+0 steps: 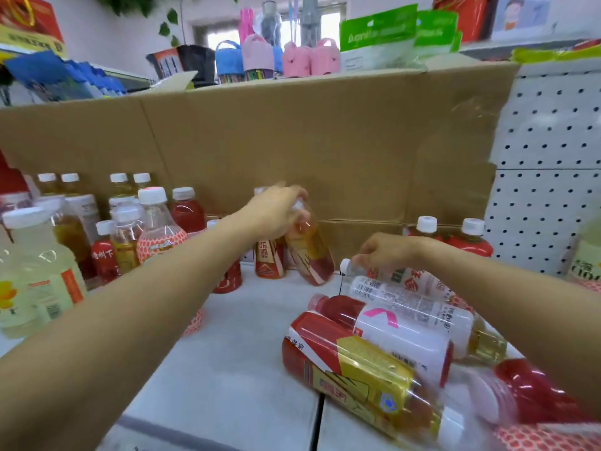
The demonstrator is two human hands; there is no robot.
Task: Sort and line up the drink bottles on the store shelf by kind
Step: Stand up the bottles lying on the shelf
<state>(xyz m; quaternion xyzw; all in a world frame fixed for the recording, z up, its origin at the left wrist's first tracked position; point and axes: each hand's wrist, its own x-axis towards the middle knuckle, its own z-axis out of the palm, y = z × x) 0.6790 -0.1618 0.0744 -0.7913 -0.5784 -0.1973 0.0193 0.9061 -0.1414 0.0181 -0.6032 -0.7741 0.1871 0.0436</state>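
Note:
My left hand [279,208] grips the top of an amber bottle with a red and gold label [310,252], tilted above the shelf beside a standing bottle of the same kind [269,260]. My right hand [387,250] is closed on the neck of a clear bottle with a white cap [383,288], which lies on a heap of bottles. That heap holds a red bottle with a white label [374,320] and a large red and yellow bottle [364,369], all on their sides. Upright bottles [156,229] stand in rows at the left.
A cardboard wall [325,141] backs the white shelf [227,353]. A white pegboard panel [546,190] closes the right side, with two red bottles [468,239] standing before it. Pale yellow bottles [35,271] stand at the near left. Pink and blue goods sit on top.

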